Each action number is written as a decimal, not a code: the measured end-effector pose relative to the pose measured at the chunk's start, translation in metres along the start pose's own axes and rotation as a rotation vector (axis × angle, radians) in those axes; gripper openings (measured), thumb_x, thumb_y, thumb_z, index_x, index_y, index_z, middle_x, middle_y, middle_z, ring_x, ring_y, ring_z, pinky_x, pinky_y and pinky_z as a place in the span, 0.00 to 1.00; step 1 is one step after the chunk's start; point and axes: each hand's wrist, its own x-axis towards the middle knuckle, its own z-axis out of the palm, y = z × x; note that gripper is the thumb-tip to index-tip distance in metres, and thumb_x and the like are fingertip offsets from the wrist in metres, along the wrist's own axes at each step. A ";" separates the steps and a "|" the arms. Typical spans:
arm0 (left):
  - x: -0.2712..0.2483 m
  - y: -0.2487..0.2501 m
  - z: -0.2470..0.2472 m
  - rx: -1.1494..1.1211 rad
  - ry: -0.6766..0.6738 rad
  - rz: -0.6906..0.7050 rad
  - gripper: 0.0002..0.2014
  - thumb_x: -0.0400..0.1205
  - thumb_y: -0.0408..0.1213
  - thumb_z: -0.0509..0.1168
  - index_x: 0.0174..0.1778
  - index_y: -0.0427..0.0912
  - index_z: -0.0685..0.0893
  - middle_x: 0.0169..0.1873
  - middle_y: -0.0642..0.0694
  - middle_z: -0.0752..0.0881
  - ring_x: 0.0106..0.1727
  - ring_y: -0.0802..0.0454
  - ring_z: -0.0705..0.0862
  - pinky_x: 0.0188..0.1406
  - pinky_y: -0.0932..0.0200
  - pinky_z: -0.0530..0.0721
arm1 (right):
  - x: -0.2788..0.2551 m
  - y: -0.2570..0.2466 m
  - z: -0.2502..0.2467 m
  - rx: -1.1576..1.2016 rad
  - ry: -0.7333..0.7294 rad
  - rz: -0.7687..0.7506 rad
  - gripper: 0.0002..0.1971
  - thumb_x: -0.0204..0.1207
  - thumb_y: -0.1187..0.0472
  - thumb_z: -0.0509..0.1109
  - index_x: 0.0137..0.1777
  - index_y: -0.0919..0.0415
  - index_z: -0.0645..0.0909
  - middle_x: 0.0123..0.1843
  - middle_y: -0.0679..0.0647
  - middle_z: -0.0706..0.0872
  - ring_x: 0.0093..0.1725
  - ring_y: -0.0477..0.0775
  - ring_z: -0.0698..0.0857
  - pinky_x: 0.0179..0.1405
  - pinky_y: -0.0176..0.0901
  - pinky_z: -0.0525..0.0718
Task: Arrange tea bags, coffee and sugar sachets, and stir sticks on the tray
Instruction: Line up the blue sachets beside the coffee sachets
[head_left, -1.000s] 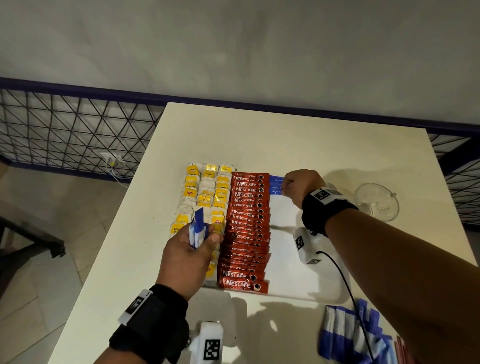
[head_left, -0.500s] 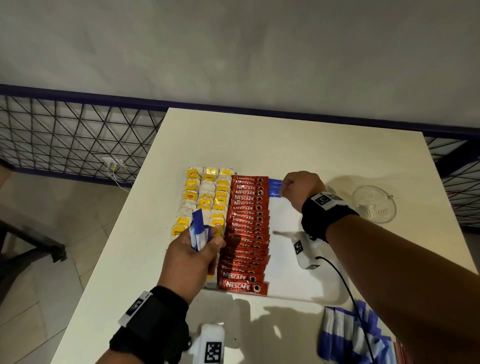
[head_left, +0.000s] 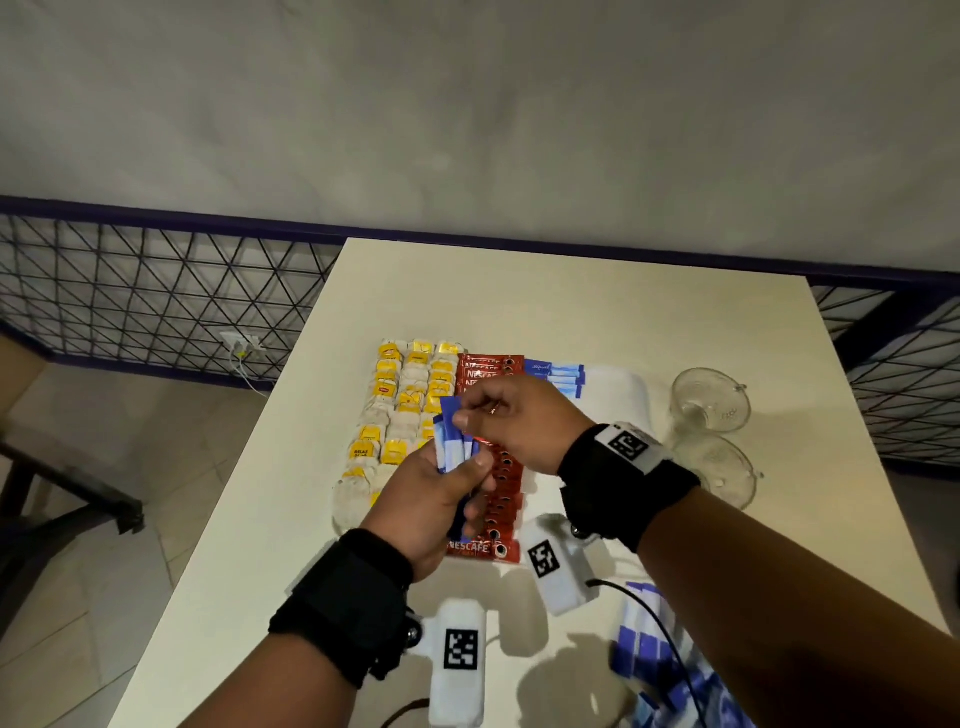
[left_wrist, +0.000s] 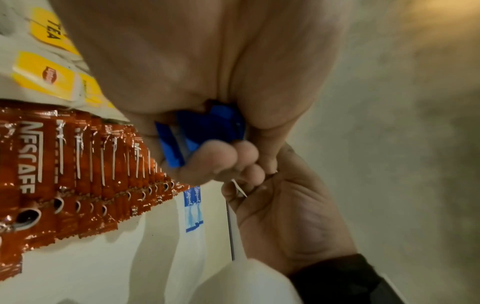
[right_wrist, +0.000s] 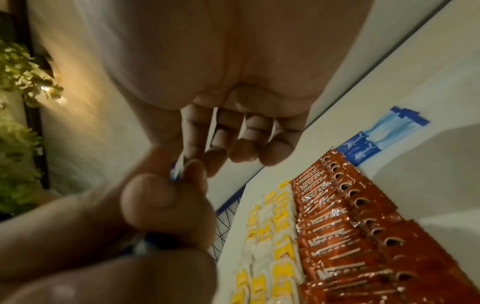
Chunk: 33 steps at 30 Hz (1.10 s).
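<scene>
Right hand (head_left: 519, 421) has come back from the far end of the tray (head_left: 618, 389), where it was a second ago, and now meets the left hand (head_left: 441, 499) over the coffee sachets (head_left: 501, 478). Left hand is fisted round a small stack of blue-and-white sugar sachets (head_left: 451, 441), held upright as a magazine so the right can peel singles off. Right thumb and forefinger pinch the top edge of one sachet in that stack; other fingers loosely curled.

Sugar sachets: flat paper, dark blue end, pale middle, "equal" print. A few already lie flat at the tray's far end (head_left: 553, 374), just beside the red coffee row; yellow-tagged tea bags (head_left: 410, 395) left of that. More sugar sachets on the surface (head_left: 571, 291), near right (head_left: 644, 644).
</scene>
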 end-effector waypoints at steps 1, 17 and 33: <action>-0.003 0.000 0.002 0.024 -0.015 -0.003 0.08 0.85 0.33 0.62 0.41 0.39 0.74 0.27 0.45 0.78 0.20 0.53 0.69 0.18 0.62 0.68 | -0.004 -0.002 -0.003 0.019 0.019 -0.004 0.05 0.77 0.55 0.72 0.40 0.48 0.82 0.39 0.43 0.84 0.40 0.42 0.82 0.45 0.40 0.79; -0.002 0.007 -0.010 -0.098 0.087 -0.066 0.05 0.81 0.35 0.66 0.40 0.39 0.80 0.27 0.42 0.70 0.17 0.54 0.64 0.16 0.64 0.62 | -0.050 -0.007 -0.013 0.023 -0.095 -0.057 0.13 0.75 0.66 0.73 0.43 0.42 0.86 0.36 0.42 0.90 0.36 0.46 0.89 0.46 0.40 0.87; -0.001 0.012 -0.006 0.053 0.206 0.136 0.05 0.82 0.37 0.68 0.45 0.39 0.85 0.20 0.46 0.71 0.21 0.50 0.65 0.23 0.61 0.66 | -0.040 -0.009 -0.013 0.033 -0.011 0.017 0.09 0.79 0.61 0.71 0.40 0.45 0.81 0.33 0.43 0.83 0.31 0.43 0.82 0.38 0.35 0.82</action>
